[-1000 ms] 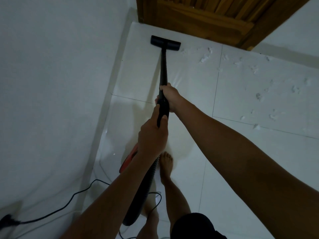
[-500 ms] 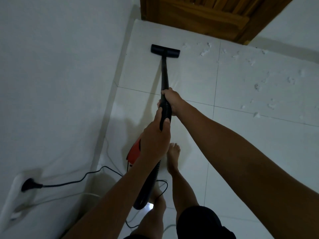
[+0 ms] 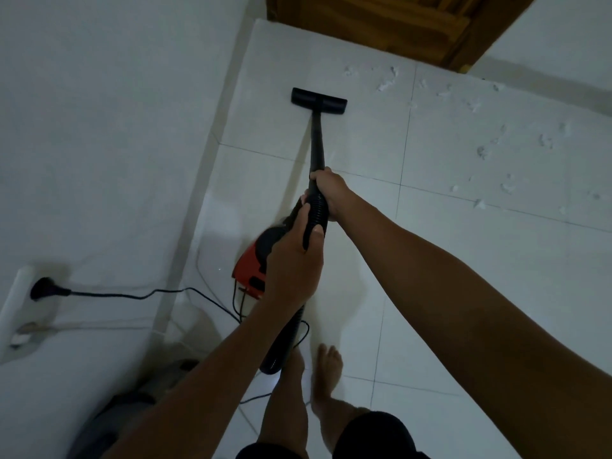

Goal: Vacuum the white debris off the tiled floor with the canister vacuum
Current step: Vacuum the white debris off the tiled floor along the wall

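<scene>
The black floor nozzle [image 3: 319,101] lies flat on the white tiled floor [image 3: 364,150], close to the left wall. A black wand [image 3: 317,144] runs from it back to my hands. My right hand [image 3: 331,190] grips the wand where the ribbed hose [image 3: 317,213] begins. My left hand [image 3: 293,263] grips the hose just behind it. The red and black canister [image 3: 253,265] sits on the floor under my left hand. White debris [image 3: 480,150] is scattered over the tiles to the right of the nozzle, with more bits [image 3: 387,84] near the door.
A white wall [image 3: 99,127] runs along the left, with a plug [image 3: 46,288] in a socket and a black cord [image 3: 159,293] trailing to the canister. A wooden door [image 3: 390,24] closes the far end. My bare feet [image 3: 326,369] stand behind the canister. Dark footwear [image 3: 132,402] lies bottom left.
The nozzle has been drawn back from the door towards me along the left wall. More of the canister and the wall socket have come into view.
</scene>
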